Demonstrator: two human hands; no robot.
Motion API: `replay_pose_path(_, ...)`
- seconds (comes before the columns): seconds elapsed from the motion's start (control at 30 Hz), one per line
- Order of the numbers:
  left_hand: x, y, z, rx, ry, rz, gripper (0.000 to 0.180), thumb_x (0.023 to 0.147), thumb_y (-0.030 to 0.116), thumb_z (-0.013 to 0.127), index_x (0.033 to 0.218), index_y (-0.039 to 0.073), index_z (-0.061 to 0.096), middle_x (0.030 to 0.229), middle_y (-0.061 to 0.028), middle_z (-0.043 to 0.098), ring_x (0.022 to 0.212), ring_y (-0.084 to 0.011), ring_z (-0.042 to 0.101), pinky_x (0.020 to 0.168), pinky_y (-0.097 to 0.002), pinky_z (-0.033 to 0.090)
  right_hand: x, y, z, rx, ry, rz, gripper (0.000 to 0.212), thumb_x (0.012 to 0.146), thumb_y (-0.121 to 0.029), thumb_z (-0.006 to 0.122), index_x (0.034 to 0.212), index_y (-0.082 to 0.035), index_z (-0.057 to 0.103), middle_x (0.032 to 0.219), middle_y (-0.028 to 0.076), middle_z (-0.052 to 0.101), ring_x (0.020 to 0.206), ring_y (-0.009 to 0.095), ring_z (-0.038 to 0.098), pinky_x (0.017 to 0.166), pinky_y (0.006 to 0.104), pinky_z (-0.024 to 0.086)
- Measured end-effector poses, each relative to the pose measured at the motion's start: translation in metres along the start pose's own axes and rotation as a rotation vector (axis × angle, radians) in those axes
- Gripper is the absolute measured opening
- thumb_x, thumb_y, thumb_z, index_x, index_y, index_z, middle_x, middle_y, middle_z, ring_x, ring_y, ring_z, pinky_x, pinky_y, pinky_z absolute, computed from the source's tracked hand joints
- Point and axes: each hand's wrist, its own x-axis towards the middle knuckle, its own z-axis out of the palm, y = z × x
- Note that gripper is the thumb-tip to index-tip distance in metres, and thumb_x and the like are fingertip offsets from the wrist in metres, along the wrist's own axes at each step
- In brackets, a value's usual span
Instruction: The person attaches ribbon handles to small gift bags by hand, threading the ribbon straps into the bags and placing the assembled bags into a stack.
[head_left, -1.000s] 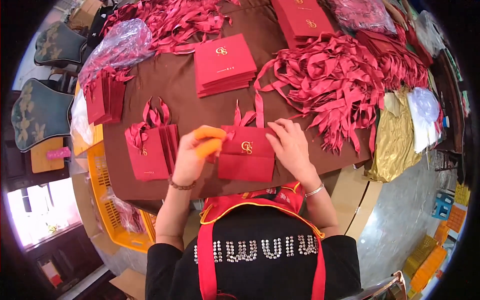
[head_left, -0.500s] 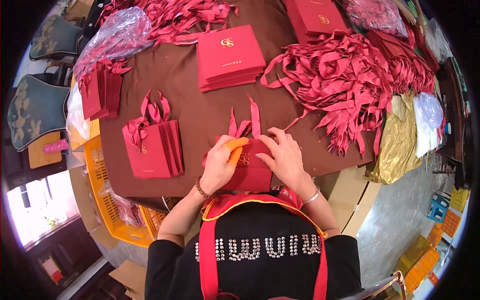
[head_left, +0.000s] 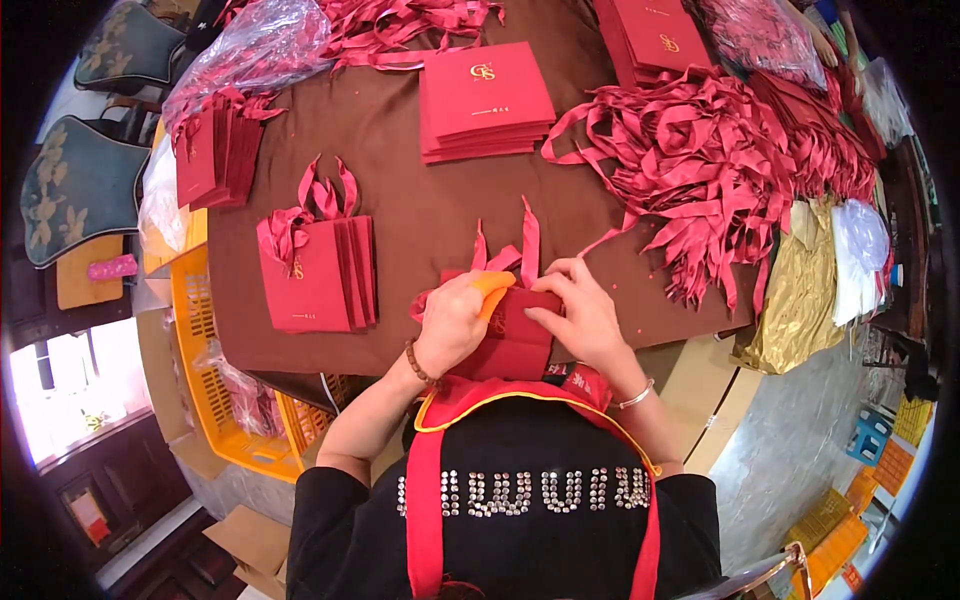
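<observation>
A small red paper bag (head_left: 513,346) with a gold emblem lies at the table's near edge, in front of my chest. Red ribbon (head_left: 530,248) rises from its top in two upright ends, with a loop beside them. Fingers of my left hand (head_left: 455,322), partly wrapped in orange covering, grip the bag's upper left part; the fingertips are partly hidden. My right hand (head_left: 590,318) has thumb and forefinger closed on the bag's upper right edge, below the right ribbon end.
Red bags with ribbon handles (head_left: 318,272) stand at left, more bags (head_left: 215,155) behind them. A flat red stack (head_left: 485,100) lies ahead. Loose red ribbons (head_left: 690,180) heap up at right beside gold cloth (head_left: 797,290). An orange crate (head_left: 200,340) sits below the table's left edge.
The whole view has shifted slightly, so the table's things sit farther right. My right thumb and forefinger have come closer together at the bag's upper edge. My left hand keeps its grip.
</observation>
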Motion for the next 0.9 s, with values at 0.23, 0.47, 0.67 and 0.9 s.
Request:
replay_pose_path(0.23, 0.005, -0.012, 0.010, -0.130, 0.022, -0.126, 0.019, 0.083, 0.003, 0.060, 0.102, 0.002, 0.063, 0.090, -0.0175, 0.066, 0.079, -0.0321, 0.064, 0.068, -0.0356, 0.051, 0.007, 0.025, -0.004, 0.124, -0.127, -0.076, 0.016, 0.085, -0.016, 0.060, 0.092, -0.003, 0.057, 0.100, 0.010, 0.054, 0.089, 0.026, 0.056, 0.078, 0.0331, 0.045)
replay_pose_path(0.47, 0.003, -0.012, 0.013, -0.176, 0.109, -0.062, 0.019, 0.082, 0.001, 0.061, 0.101, 0.003, 0.064, 0.089, -0.0165, 0.065, 0.076, -0.0321, 0.064, 0.066, -0.0349, 0.051, 0.005, 0.020, -0.003, 0.094, -0.106, -0.026, 0.016, 0.087, -0.016, 0.058, 0.092, -0.001, 0.056, 0.095, 0.011, 0.054, 0.084, 0.024, 0.057, 0.073, 0.0323, 0.047)
replay_pose_path(0.67, 0.003, -0.012, 0.010, -0.134, 0.042, -0.090, 0.018, 0.082, 0.000, 0.061, 0.100, 0.002, 0.063, 0.091, -0.0153, 0.065, 0.077, -0.0311, 0.064, 0.066, -0.0345, 0.050, 0.004, 0.017, 0.001, 0.525, -0.201, 0.309, 0.016, 0.092, -0.016, 0.055, 0.095, -0.001, 0.056, 0.090, 0.005, 0.054, 0.067, 0.012, 0.057, 0.056, 0.0241, 0.049)
replay_pose_path(0.9, -0.016, -0.007, 0.006, 0.250, 0.088, 0.123, 0.023, 0.074, 0.009, 0.068, 0.097, 0.008, 0.067, 0.094, -0.0042, 0.060, 0.086, -0.0237, 0.055, 0.074, -0.0352, 0.039, -0.001, 0.015, 0.003, 0.669, -0.200, 0.466, 0.018, 0.093, -0.018, 0.054, 0.096, 0.000, 0.056, 0.076, 0.001, 0.056, 0.061, 0.007, 0.055, 0.053, 0.0221, 0.049)
